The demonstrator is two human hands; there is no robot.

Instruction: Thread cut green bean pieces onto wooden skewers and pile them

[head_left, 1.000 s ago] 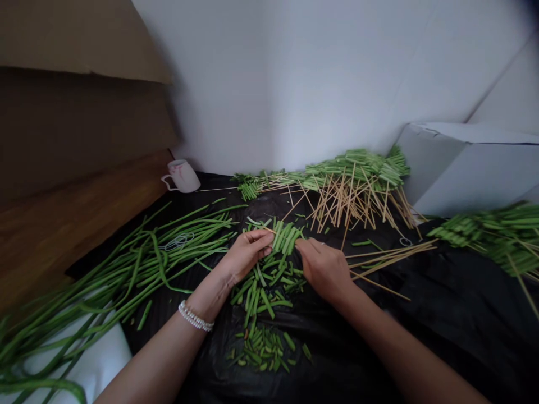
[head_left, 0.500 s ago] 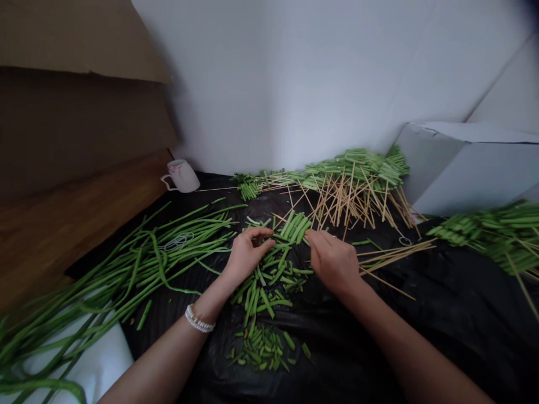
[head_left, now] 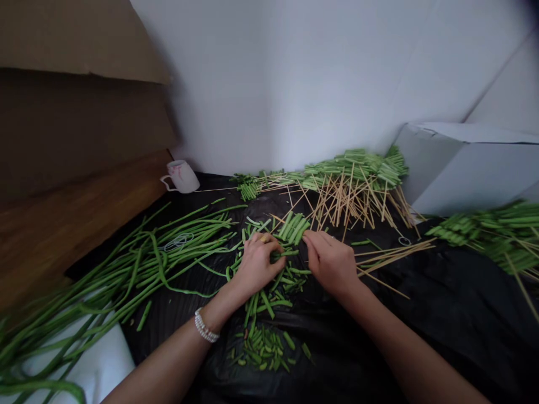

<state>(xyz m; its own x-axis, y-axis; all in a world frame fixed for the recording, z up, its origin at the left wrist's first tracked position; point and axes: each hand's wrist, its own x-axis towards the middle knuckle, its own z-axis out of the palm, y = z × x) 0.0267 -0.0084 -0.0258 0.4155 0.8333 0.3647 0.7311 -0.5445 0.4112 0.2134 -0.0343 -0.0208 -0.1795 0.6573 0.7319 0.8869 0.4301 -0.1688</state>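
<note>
My right hand [head_left: 333, 259] is closed around a bamboo skewer, most of it hidden by the fingers. A row of cut green bean pieces [head_left: 293, 227] sits side by side on that skewer, just beyond my fingertips. My left hand [head_left: 260, 264], with a beaded bracelet at the wrist, reaches down over a loose pile of cut bean pieces [head_left: 290, 278]. Its thumb and forefinger are apart, and some of its fingertips are hidden among the pieces.
Long uncut beans [head_left: 185, 235] lie at left, partly over a white surface [head_left: 105, 359]. Filled skewers [head_left: 357, 163] are stacked by the wall, more [head_left: 497, 230] at right. Bare skewers [head_left: 391, 255], a mug [head_left: 183, 177], small bean bits [head_left: 263, 348] and a white box [head_left: 455, 163] surround the black sheet [head_left: 337, 353].
My left hand has moved right and down, from beside the threaded bean pieces onto the loose pile. My right hand, still on the skewer, has shifted slightly left.
</note>
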